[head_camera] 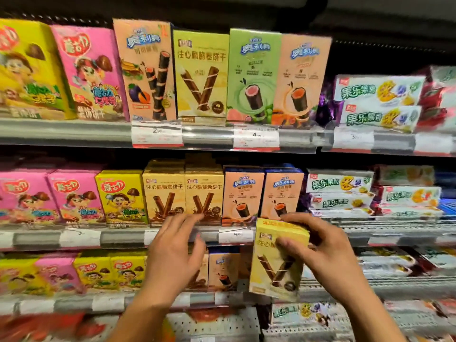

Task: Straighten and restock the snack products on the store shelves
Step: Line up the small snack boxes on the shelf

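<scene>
— What does the right hand (318, 245) have?

— It grips a pale yellow wafer-roll box (276, 265) low and right of centre in the frame, fingers over the top edge and front face. The box tilts slightly and sits in front of the shelf edges, not on a shelf.

— And the left hand (175, 248)?

— Released, fingers spread, holding nothing. Its fingertips (190, 218) reach the lower edge of the brown-yellow wafer-roll boxes (183, 193) on the middle shelf (81, 238), at centre frame.

— What stands beside those?

— To their right, two peach boxes with blue tops (262, 193); further right, flat white and green packs (340, 191) stacked on one another. To the left, one yellow cartoon box (121, 196) and pink cartoon boxes (49, 196).

— And the top shelf (61, 132)?

— From upper left: a yellow box, a pink one, a peach roll box, a box matching the held one (201, 77), a green box (253, 77) and another peach box. Price tags (156, 135) hang along the rail.

— Below?

— Blurred yellow and pink boxes at lower left
</scene>
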`<state>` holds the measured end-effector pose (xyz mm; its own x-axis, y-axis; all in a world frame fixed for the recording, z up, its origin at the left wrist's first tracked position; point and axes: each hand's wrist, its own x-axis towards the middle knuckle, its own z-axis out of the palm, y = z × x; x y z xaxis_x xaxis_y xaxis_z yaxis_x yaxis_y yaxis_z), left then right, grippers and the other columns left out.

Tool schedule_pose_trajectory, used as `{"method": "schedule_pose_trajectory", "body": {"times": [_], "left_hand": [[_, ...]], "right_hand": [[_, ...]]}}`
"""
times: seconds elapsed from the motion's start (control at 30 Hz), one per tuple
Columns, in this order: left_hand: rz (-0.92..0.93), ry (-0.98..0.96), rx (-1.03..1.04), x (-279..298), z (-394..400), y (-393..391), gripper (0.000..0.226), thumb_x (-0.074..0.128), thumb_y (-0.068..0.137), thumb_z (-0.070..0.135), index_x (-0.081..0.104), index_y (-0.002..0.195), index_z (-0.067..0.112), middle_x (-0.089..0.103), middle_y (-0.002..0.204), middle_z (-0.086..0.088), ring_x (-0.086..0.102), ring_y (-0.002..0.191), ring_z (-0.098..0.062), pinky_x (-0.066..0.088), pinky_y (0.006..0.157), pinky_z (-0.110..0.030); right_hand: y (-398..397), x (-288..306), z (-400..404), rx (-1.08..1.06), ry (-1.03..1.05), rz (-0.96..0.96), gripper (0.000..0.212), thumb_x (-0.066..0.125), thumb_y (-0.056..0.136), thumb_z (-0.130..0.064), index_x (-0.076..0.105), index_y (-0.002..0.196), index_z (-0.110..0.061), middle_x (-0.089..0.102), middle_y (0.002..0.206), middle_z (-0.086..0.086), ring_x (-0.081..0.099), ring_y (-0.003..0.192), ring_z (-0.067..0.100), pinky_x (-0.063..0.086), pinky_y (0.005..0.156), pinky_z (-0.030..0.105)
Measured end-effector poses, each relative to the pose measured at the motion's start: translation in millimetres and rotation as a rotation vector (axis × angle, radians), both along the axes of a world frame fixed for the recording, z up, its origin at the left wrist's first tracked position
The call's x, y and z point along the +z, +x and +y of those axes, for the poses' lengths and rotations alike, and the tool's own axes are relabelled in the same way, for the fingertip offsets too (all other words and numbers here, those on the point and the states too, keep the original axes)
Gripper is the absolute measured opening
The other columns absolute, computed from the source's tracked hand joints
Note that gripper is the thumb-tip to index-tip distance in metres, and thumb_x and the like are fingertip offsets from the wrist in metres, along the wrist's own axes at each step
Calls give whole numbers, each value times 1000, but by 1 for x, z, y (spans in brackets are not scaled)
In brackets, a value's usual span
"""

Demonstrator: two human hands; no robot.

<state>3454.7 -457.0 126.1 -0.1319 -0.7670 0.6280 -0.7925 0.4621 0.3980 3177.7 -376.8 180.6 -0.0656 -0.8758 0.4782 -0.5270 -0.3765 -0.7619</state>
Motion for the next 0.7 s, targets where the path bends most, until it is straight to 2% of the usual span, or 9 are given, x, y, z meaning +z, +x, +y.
{"method": "schedule_pose_trajectory", "body": {"times": [0.07, 0.13, 0.2, 0.23, 0.33, 0.4, 0.57, 0.7], "left_hand": [[59, -64, 27, 24, 5, 3, 47, 39, 93, 41, 62, 131, 26, 59, 127, 14, 42, 120, 1, 32, 105, -25], [98, -138, 29, 47, 8, 6, 43, 43, 93, 39, 64, 128, 25, 58, 124, 16, 46, 118, 2, 30, 104, -15], [91, -231, 13, 70, 12, 11, 40, 47, 92, 34, 66, 124, 20, 62, 119, 12, 49, 114, 2, 31, 102, -5], [87, -283, 13, 82, 13, 14, 39, 49, 92, 32, 68, 122, 18, 63, 117, 10, 50, 112, 0, 31, 103, -5], [68, -385, 33, 117, 15, 26, 36, 52, 90, 27, 70, 118, 13, 66, 115, 4, 56, 110, -9, 39, 100, -15], [35, -415, 55, 141, 12, 38, 36, 53, 90, 26, 69, 120, 12, 67, 117, 2, 58, 113, -13, 38, 101, -16], [-68, -483, 118, 202, -2, 69, 44, 49, 90, 33, 65, 125, 12, 64, 124, -7, 54, 120, -25, 42, 102, -38], [-169, -544, 129, 245, -15, 87, 52, 49, 89, 35, 60, 134, 9, 59, 131, -11, 49, 124, -27, 40, 105, -41]], "right_hand": [[2, 18, -12, 54, -56, -9, 33, 80, 73, -41, 70, 104, -45, 74, 102, -19, 71, 93, 4, 56, 76, 18], [5, 33, -27, 101, -116, -12, 32, 79, 72, -42, 72, 103, -42, 74, 103, -18, 71, 93, 5, 55, 77, 18], [11, 47, -41, 131, -190, -1, 29, 80, 75, -43, 73, 102, -41, 74, 101, -19, 71, 92, 3, 53, 74, 14], [13, 54, -47, 133, -239, 17, 28, 80, 77, -44, 72, 103, -41, 73, 100, -21, 70, 91, 1, 51, 71, 10], [24, 78, -64, 159, -325, 23, 27, 77, 79, -38, 72, 105, -34, 73, 95, -21, 67, 90, -6, 45, 66, 3], [33, 93, -72, 182, -364, 59, 27, 75, 81, -35, 72, 107, -31, 72, 98, -22, 67, 93, -6, 46, 72, 3], [55, 119, -87, 217, -372, 121, 27, 77, 85, -34, 71, 112, -32, 68, 112, -27, 64, 108, -4, 52, 88, 17], [67, 120, -88, 174, -364, 111, 24, 79, 84, -34, 72, 107, -32, 70, 108, -22, 66, 105, 2, 54, 88, 30]]}}
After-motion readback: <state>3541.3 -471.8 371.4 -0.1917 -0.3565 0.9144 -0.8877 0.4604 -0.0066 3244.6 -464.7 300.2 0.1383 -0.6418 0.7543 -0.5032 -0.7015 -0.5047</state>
